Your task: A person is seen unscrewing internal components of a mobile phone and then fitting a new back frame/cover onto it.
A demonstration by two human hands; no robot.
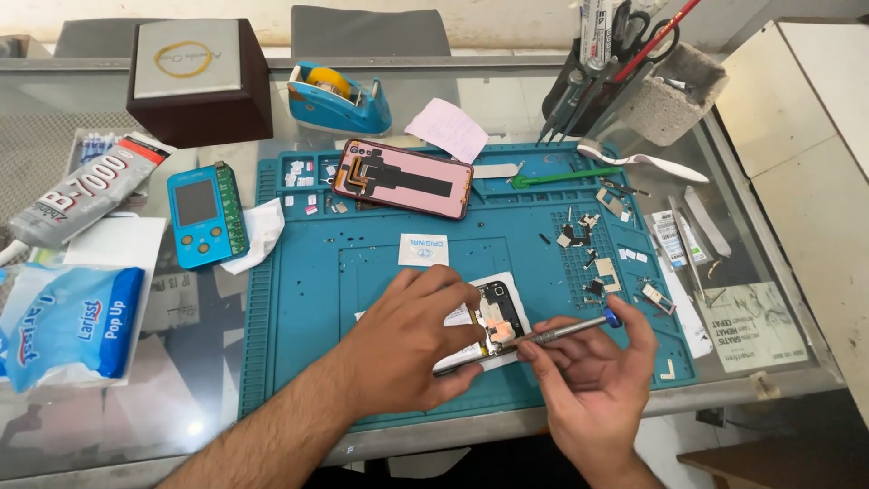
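- Left hand [412, 340] lies palm-down over the opened black smartphone [496, 319], fingers curled around its edge, pinning it to the blue silicone work mat [362, 272] near the bench's front edge.
- Right hand [588, 371] pinches a slim silver screwdriver with a blue cap [566, 331], tip resting on the phone's exposed insides.
- White paper sheet [518, 288] lies under the phone.
- Pink phone back panel [403, 177] sits at the mat's far edge.
- Small metal shields and screws [593, 263] are scattered on the mat's right side.
- Blue tape dispenser [339, 98] stands beyond, toward the bench's back edge.
- Blue handheld tester [205, 215] lies just left of the mat.
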